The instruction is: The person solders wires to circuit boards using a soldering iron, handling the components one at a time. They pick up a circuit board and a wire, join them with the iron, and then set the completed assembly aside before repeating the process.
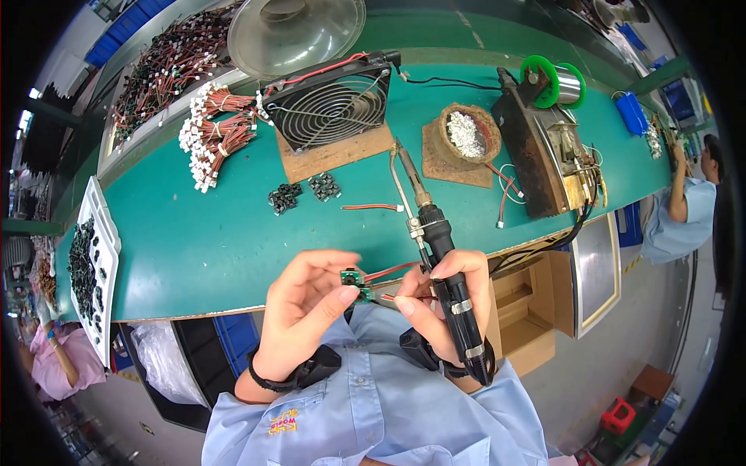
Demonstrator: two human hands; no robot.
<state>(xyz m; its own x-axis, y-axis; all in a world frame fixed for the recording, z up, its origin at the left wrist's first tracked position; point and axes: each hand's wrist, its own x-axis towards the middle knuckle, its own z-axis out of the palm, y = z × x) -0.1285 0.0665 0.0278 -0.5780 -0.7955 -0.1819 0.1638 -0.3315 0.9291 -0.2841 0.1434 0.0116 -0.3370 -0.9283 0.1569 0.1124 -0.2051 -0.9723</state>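
In front of my chest, my left hand [295, 307] pinches a small green circuit board [352, 277] with a black part on it between thumb and fingers. Closed around the black handle of a soldering iron [440, 241] is my right hand [466, 291]. The iron has a thin metal feed tube alongside it, and its tip points away toward the fan. Red wires [388, 272] run between the board and my right fingertips, which appear to pinch a wire too. Whether the wire ends touch the board is too small to tell.
A fan [326, 105] stands on a wooden board. Nearby are wire bundles [221, 136], small black parts [303, 194], a single wire [373, 206], a bowl of white bits [468, 136], a solder spool [569, 85] on a machine, and a white tray [109, 233] of black parts.
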